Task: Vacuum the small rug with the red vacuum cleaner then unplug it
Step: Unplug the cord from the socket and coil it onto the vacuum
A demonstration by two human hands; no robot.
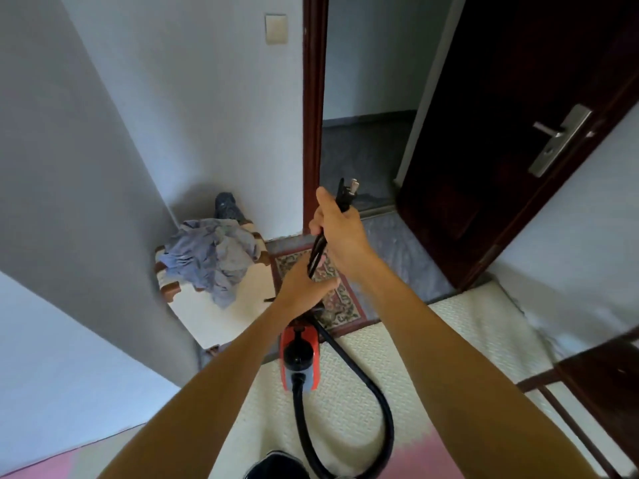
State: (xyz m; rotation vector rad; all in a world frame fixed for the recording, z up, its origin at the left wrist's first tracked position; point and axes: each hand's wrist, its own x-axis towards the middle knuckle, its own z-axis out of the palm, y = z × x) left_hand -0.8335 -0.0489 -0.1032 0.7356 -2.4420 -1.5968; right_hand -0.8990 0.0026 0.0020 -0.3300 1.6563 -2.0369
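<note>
Both hands [340, 233] [304, 288] grip the bundled cord [320, 243] mid-frame, plug [351, 188] free; red vacuum cleaner [299, 354] apparently unplugged, task near complete.

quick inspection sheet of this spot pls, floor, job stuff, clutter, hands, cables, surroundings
surface: cream textured carpet; darker floor past the doorway.
job's things: red vacuum cleaner on the carpet, black hose looping from it; small patterned rug by the threshold.
clutter: crumpled bluish clothes on a chair.
hands: right hand grips the bunched cord; left hand holds it lower.
cables: black cord, plug free, prongs up.
surroundings: open dark door, wall switch.
</note>
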